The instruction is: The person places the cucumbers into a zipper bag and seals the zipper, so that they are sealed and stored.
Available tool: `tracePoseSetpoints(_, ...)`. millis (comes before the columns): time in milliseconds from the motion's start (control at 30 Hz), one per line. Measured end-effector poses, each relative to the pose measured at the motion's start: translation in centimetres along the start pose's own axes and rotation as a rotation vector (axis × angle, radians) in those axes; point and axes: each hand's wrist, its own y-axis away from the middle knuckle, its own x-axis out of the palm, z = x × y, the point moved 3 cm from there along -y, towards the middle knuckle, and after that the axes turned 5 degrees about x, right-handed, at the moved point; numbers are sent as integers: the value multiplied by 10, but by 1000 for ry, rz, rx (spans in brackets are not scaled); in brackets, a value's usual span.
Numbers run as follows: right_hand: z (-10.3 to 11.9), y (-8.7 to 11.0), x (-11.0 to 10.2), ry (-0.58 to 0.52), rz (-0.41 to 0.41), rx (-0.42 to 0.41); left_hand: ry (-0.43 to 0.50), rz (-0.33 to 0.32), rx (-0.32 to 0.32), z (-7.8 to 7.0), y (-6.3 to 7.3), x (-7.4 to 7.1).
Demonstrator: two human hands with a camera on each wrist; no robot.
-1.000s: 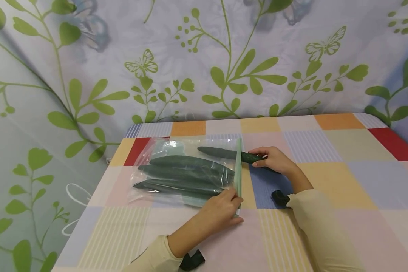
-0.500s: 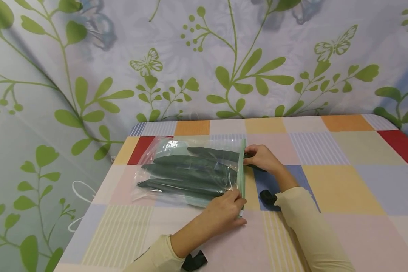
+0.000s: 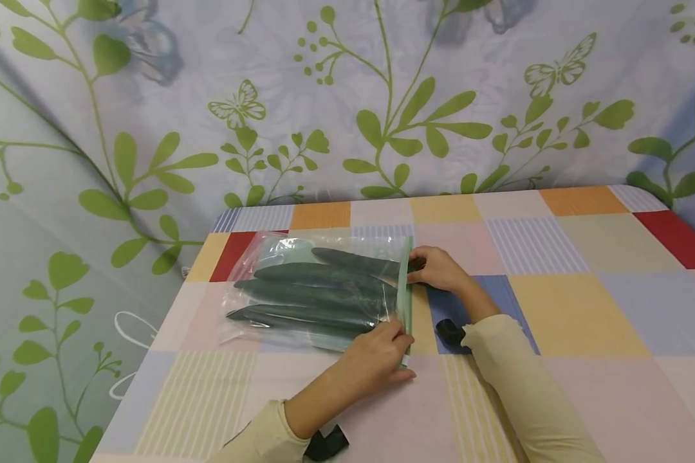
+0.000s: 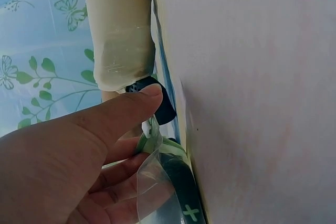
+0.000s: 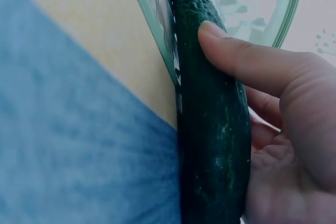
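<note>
A clear zip-top plastic bag (image 3: 405, 299) with a green sealing strip lies flat, its mouth facing right. Several cucumbers (image 3: 324, 296) are inside it. My left hand (image 3: 373, 357) grips the bag's near mouth corner; in the left wrist view its thumb and fingers are on either side of the plastic (image 4: 149, 182). My right hand (image 3: 440, 269) holds another cucumber (image 5: 212, 140) by its outer end, just outside the mouth. Most of that cucumber lies inside the bag, along the far side. The right wrist view shows the thumb on top of it, beside the mouth's green edge (image 5: 152, 30).
The table wears a patchwork cloth (image 3: 579, 315) of coloured squares. Behind it hangs a curtain (image 3: 301, 128) printed with leaves and butterflies. A black wrist band (image 3: 327, 444) shows below the left forearm, another black piece (image 3: 450, 332) by the right cuff.
My right hand has moved left to the bag's mouth, sliding the cucumber deeper inside. The left hand keeps its grip on the near corner. The head view shifts slightly.
</note>
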Motion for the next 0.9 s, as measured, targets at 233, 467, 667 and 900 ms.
tracePoseSetpoints(233,3,2,-2,68,25,-18,11,-2,3,0,0,-1)
tracePoseSetpoints(467,-4,15,-19,73,118,4,29,-8,2,-1,-1,0)
tracePoseSetpoints(667,-16,28,-42,22,157,20,30,-2,2,-2,-1,0)
tracePoseSetpoints(900,-20,37,-57,-9,186,37,29,8,5,-3,-1,1)
